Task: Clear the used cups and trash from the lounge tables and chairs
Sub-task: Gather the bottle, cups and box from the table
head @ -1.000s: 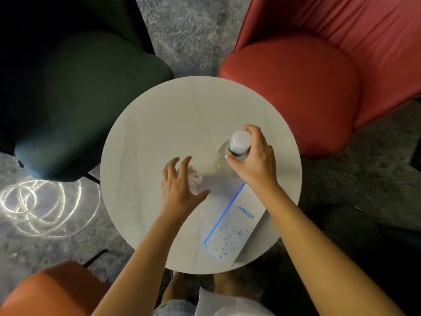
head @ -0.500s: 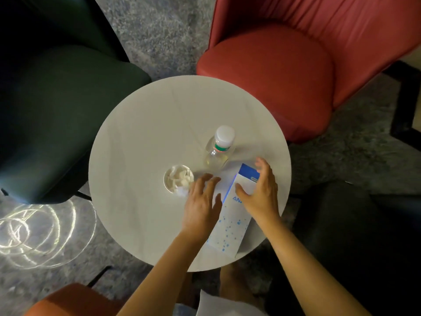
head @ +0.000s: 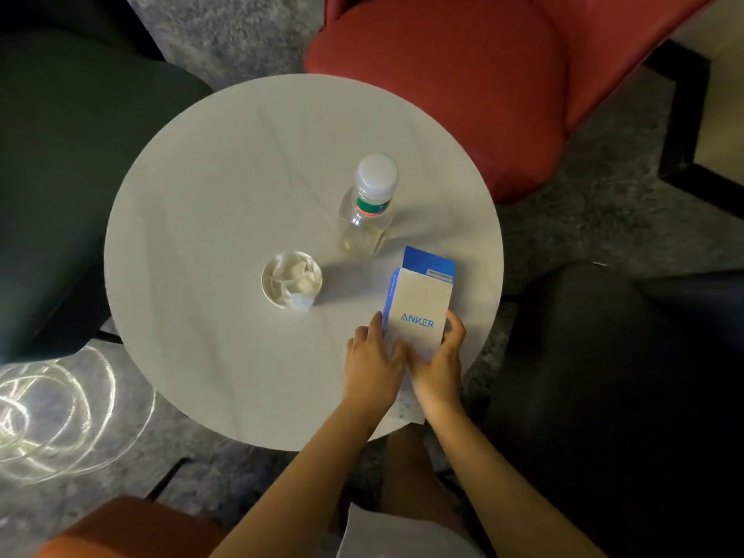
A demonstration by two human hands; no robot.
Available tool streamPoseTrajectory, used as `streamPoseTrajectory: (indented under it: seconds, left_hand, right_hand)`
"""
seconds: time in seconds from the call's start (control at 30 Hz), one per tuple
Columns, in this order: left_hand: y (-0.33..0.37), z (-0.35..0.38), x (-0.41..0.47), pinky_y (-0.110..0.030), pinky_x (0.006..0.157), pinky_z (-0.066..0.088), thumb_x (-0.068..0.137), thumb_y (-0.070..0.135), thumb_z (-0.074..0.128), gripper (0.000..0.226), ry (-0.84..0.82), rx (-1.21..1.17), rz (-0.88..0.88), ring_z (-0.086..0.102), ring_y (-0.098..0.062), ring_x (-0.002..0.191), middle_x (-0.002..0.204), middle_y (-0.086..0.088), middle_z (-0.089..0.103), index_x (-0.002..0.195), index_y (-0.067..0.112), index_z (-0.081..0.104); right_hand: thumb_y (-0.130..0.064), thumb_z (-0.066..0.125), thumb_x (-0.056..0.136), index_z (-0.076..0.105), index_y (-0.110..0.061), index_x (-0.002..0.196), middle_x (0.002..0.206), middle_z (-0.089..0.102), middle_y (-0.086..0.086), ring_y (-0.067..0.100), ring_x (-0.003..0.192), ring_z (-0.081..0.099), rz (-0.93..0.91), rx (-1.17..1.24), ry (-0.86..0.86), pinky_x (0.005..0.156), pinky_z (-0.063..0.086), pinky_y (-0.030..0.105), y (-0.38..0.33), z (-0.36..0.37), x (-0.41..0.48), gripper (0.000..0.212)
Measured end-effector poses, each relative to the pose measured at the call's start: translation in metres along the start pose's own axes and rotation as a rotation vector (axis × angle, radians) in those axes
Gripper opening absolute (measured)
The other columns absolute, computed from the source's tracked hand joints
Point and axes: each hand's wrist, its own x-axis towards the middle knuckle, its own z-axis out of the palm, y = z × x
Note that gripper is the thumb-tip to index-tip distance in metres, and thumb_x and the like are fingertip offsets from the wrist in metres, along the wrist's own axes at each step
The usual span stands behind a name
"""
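A white and blue Anker box [head: 420, 302] stands tilted up at the near right edge of the round white table [head: 225, 187]. My left hand [head: 372, 366] grips its left side and my right hand [head: 441, 366] grips its right side, both low on the box. A small white cup [head: 290, 279] stuffed with crumpled tissue sits at the table's middle. A clear plastic bottle [head: 368, 207] with a white cap and green label stands upright behind the box.
A red armchair [head: 463, 74] stands behind the table on the right, a dark green armchair [head: 60, 155] on the left, a black seat [head: 612, 376] at the right, and an orange seat [head: 129, 529] at the near left. Grey carpet lies around.
My right hand left the bottle and my left hand left the cup. Both moved onto the box and raised it from lying flat to tilted up.
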Motion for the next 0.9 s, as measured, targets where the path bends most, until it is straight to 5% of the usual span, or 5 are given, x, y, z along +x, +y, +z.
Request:
streamPoseTrajectory:
  seconds: [0.37, 0.5, 0.7, 0.8, 0.9]
  left_hand:
    - [0.018, -0.054, -0.033, -0.027, 0.067, 0.042, 0.077, 0.042, 0.063, 0.037, 0.119, -0.035, 0.196, 0.054, -0.018, 0.083, 0.097, 0.001, 0.056, 0.101, 0.015, 0.052]
    - [0.025, -0.101, -0.045, -0.029, 0.060, 0.043, 0.067, 0.063, 0.047, 0.052, 0.238, 0.009, 0.279, 0.052, -0.017, 0.071, 0.083, 0.006, 0.055, 0.093, 0.018, 0.050]
    - [0.013, -0.164, -0.059, -0.030, 0.059, 0.042, 0.065, 0.059, 0.045, 0.052, 0.460, -0.015, 0.252, 0.050, -0.018, 0.067, 0.077, 0.004, 0.055, 0.087, 0.013, 0.051]
    - [0.003, -0.185, -0.064, -0.027, 0.058, 0.040, 0.066, 0.059, 0.045, 0.051, 0.548, -0.025, 0.225, 0.049, -0.017, 0.065, 0.076, 0.003, 0.054, 0.086, 0.012, 0.051]
    - [-0.006, -0.198, -0.068, -0.027, 0.058, 0.040, 0.070, 0.054, 0.050, 0.045, 0.616, -0.035, 0.188, 0.050, -0.016, 0.066, 0.077, 0.002, 0.056, 0.085, 0.012, 0.051]
  right_hand:
    - [-0.001, 0.041, 0.094, 0.021, -0.025, 0.129, 0.127, 0.048, 0.014, 0.023, 0.112, 0.053, -0.226, 0.219, 0.061, 0.085, 0.048, 0.028, -0.026, 0.003, -0.033, 0.047]
    - [-0.022, 0.045, 0.092, 0.022, -0.033, 0.129, 0.126, 0.050, 0.003, 0.013, 0.108, 0.056, -0.368, 0.275, -0.036, 0.082, 0.053, 0.030, -0.054, 0.023, -0.041, 0.045]
    - [-0.055, 0.042, 0.086, 0.024, -0.050, 0.124, 0.124, 0.050, -0.013, 0.005, 0.104, 0.056, -0.452, 0.233, -0.195, 0.076, 0.050, 0.018, -0.101, 0.071, -0.055, 0.042]
    - [-0.052, 0.041, 0.085, 0.025, -0.054, 0.121, 0.120, 0.049, -0.021, -0.004, 0.100, 0.055, -0.531, 0.187, -0.269, 0.072, 0.046, 0.009, -0.113, 0.091, -0.061, 0.039]
    - [-0.044, 0.042, 0.085, 0.026, -0.054, 0.119, 0.123, 0.049, -0.010, 0.010, 0.103, 0.056, -0.528, 0.205, -0.356, 0.077, 0.050, 0.022, -0.123, 0.108, -0.066, 0.039]
